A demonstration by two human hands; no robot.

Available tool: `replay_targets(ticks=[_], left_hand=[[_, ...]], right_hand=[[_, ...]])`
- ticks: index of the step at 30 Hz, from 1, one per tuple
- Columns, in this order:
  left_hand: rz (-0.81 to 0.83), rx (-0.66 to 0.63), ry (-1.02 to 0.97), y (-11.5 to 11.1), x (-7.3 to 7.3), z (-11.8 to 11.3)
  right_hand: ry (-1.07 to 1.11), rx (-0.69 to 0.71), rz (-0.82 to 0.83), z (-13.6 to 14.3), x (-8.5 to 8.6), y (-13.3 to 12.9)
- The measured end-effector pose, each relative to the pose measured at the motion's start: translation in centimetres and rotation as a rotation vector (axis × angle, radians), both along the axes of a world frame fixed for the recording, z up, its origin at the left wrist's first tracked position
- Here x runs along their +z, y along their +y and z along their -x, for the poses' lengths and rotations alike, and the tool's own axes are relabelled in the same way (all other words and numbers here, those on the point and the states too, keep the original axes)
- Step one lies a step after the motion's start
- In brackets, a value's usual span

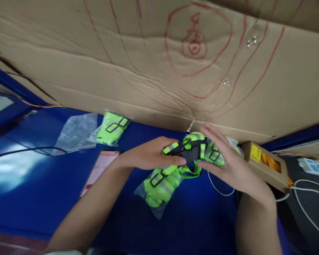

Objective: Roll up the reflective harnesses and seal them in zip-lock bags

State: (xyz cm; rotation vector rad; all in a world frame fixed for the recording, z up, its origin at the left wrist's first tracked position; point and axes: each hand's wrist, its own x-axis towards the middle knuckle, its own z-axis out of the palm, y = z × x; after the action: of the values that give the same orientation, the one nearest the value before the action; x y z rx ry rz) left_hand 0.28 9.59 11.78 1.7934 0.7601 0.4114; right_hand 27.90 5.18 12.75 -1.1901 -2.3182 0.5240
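Note:
A bundle of neon-green reflective straps with black plastic parts (191, 152) is up off the blue table, near the middle of the view. My left hand (154, 154) grips its left side, thumb on the black part. My right hand (223, 156) is at the bundle's right side, thumb and fingers spread apart. Below the bundle lies a clear bag with green straps (159, 187). Another bagged green bundle (214, 154) shows behind my right hand, partly hidden by it.
At the left on the blue table (55, 194) are a bagged green bundle (113, 127), a clear plastic bag (78, 131) and a phone (101, 168). A cardboard box (278, 173) and white cables are at the right. Cardboard (138, 85) stands behind.

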Motion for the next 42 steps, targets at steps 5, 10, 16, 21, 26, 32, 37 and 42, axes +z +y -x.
replay_targets(ticks=[5, 10, 16, 21, 26, 32, 37, 42], left_hand=[[-0.115, 0.082, -0.029, -0.5, 0.3, -0.1], [-0.655, 0.241, 0.091, -1.7, -0.5, -0.4], [-0.989, 0.25, 0.309, -2.5, -1.2, -1.2], [-1.132, 0.205, 0.397, -2.9, -1.3, -1.7], [-1.148, 0.144, 0.391, -2.3, -2.2, -2.1], [-1.085, 0.153, 0.437, -2.5, -1.8, -1.5], [-0.961, 0.142, 0.351, -2.1, -1.8, -0.3], [-0.808, 0.478, 0.157, -1.0, -0.8, 1.3]], right_hand=[[0.003, 0.065, 0.033, 1.9, -0.8, 1.0], [-0.018, -0.017, -0.062, 2.1, -1.7, 1.2], [-0.037, -0.076, -0.029, 2.2, -1.6, 0.9], [-0.09, -0.076, -0.08, 2.4, -1.7, 0.8], [-0.159, -0.053, -0.005, 2.4, -2.2, 1.2], [-0.158, -0.088, -0.063, 2.6, -1.6, 0.3], [-0.061, -0.132, 0.014, 0.9, -1.6, 0.5], [0.166, -0.296, 0.061, -2.7, -1.4, 1.4]])
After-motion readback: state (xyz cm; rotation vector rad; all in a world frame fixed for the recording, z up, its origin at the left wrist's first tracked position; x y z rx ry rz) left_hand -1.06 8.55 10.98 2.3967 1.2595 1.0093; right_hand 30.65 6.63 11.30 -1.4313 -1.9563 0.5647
